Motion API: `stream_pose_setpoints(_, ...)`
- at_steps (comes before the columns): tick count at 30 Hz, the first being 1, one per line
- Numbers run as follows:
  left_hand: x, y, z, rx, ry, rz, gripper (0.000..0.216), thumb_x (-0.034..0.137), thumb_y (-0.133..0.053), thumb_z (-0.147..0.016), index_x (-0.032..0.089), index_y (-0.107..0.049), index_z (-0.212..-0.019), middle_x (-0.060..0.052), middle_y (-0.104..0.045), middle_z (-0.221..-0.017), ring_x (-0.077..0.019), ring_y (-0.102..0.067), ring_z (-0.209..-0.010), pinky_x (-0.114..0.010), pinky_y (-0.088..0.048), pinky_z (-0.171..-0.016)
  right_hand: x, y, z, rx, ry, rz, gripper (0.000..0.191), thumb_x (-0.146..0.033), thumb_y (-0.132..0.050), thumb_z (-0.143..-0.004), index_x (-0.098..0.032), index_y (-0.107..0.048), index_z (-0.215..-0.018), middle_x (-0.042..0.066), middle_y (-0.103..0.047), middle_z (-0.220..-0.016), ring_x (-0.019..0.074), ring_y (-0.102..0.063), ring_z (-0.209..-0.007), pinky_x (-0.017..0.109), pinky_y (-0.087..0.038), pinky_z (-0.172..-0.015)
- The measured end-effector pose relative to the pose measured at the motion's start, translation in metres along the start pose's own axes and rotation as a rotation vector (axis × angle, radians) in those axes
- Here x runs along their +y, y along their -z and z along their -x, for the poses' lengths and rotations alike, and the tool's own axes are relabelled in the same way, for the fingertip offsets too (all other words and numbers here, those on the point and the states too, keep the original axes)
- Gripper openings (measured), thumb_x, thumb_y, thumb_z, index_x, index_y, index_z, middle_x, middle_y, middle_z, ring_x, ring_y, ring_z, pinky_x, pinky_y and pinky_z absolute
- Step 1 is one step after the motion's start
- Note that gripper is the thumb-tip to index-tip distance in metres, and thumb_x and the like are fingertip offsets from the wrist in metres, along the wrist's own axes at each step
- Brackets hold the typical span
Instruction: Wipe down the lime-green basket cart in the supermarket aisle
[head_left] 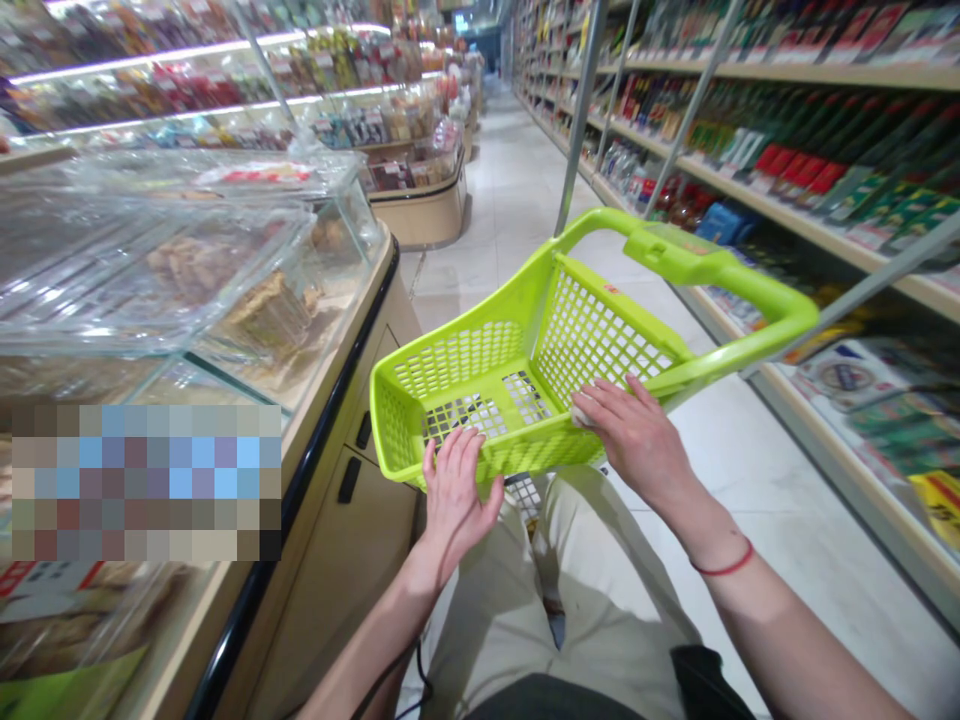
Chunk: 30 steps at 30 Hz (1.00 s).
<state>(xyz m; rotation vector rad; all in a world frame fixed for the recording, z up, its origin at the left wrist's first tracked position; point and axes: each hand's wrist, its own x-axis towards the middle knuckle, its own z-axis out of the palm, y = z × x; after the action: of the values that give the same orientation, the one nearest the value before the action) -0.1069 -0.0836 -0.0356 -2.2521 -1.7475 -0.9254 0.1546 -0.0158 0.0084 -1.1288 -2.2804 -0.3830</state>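
Note:
A lime-green shopping cart (450, 360) with a latticed plastic basket stands right in front of my legs, turned sideways to me. Nothing lies in the part of the basket that I see. My left hand (457, 490) has its fingers hooked over the near rim, close to the basket's left end, with the thumb outside. Farther right along the same rim, my right hand (634, 435) rests with its fingers bent over the edge. A small pale patch shows under its fingertips; I cannot make out what it is. The cart's looped handle (720, 270) rises to the right, untouched.
On the left stands a glass-topped display counter (300, 290) with a black edge and wrapped food inside. Stocked shelves (795, 160) line the right side. A pale tiled aisle (502, 170) runs ahead, past another display stand (424, 205). Metal poles (585, 110) stand beyond the cart.

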Motion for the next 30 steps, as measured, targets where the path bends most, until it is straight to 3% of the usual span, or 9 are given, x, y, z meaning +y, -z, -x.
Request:
stream_pose_setpoints(7, 0.012, 0.002, -0.008, -0.129, -0.108, 0.007, 0.063, 0.035, -0.056, -0.087, 0.015, -0.037, -0.144, -0.012, -0.055, -0.141, -0.0268, -0.042, -0.138, -0.049, -0.010, -0.122, -0.056, -0.029, -0.013, -0.031, 0.053, -0.133, 0.039, -0.005, -0.048, -0.091, -0.016, -0.062, -0.125, 0.010, -0.069, -0.124, 0.0234, -0.061, -0.120, 0.048, -0.040, -0.112)
stream_pose_setpoints(10, 0.014, 0.001, -0.011, -0.136, -0.110, 0.021, 0.063, 0.034, -0.054, -0.088, 0.015, -0.036, -0.146, -0.012, -0.056, -0.139, -0.0260, -0.046, -0.135, -0.049, -0.012, -0.122, -0.068, -0.034, -0.016, -0.027, 0.064, -0.169, 0.039, -0.006, -0.050, -0.090, -0.017, -0.062, -0.125, 0.010, -0.069, -0.125, 0.0238, -0.061, -0.120, 0.048, -0.040, -0.111)
stream_pose_setpoints(13, 0.012, -0.001, -0.011, -0.132, -0.118, 0.035, 0.062, 0.033, -0.053, -0.089, 0.016, -0.035, -0.146, -0.012, -0.058, -0.136, -0.0245, -0.050, -0.130, -0.048, -0.016, -0.121, -0.060, -0.030, -0.014, -0.046, 0.082, -0.177, 0.040, -0.004, -0.049, -0.090, -0.018, -0.061, -0.126, 0.009, -0.068, -0.127, 0.0229, -0.060, -0.122, 0.049, -0.039, -0.112)
stream_pose_setpoints(22, 0.009, -0.001, -0.010, -0.125, -0.117, 0.041, 0.066, 0.032, -0.054, -0.089, 0.016, -0.032, -0.149, -0.012, -0.059, -0.132, -0.0241, -0.051, -0.127, -0.047, -0.018, -0.120, 0.007, 0.009, 0.002, -0.032, -0.011, 0.027, 0.043, -0.002, -0.044, -0.090, -0.017, -0.061, -0.126, 0.011, -0.066, -0.129, 0.0252, -0.058, -0.126, 0.052, -0.035, -0.115)
stream_pose_setpoints(25, 0.011, -0.001, -0.009, -0.125, -0.101, 0.028, 0.068, 0.033, -0.056, -0.088, 0.017, -0.032, -0.149, -0.012, -0.059, -0.130, -0.0250, -0.052, -0.125, -0.049, -0.018, -0.119, 0.001, 0.006, 0.005, 0.003, -0.037, 0.040, 0.045, 0.000, -0.042, -0.089, -0.014, -0.060, -0.128, 0.013, -0.065, -0.131, 0.0255, -0.055, -0.128, 0.051, -0.037, -0.114)
stream_pose_setpoints(30, 0.014, -0.002, -0.010, -0.138, -0.076, 0.028, 0.064, 0.034, -0.056, -0.087, 0.018, -0.037, -0.146, -0.011, -0.059, -0.128, -0.0250, -0.052, -0.124, -0.049, -0.018, -0.119, -0.039, -0.016, 0.001, -0.023, -0.008, -0.008, 0.049, 0.003, -0.040, -0.087, -0.010, -0.058, -0.131, 0.014, -0.063, -0.134, 0.0255, -0.055, -0.128, 0.049, -0.041, -0.111)
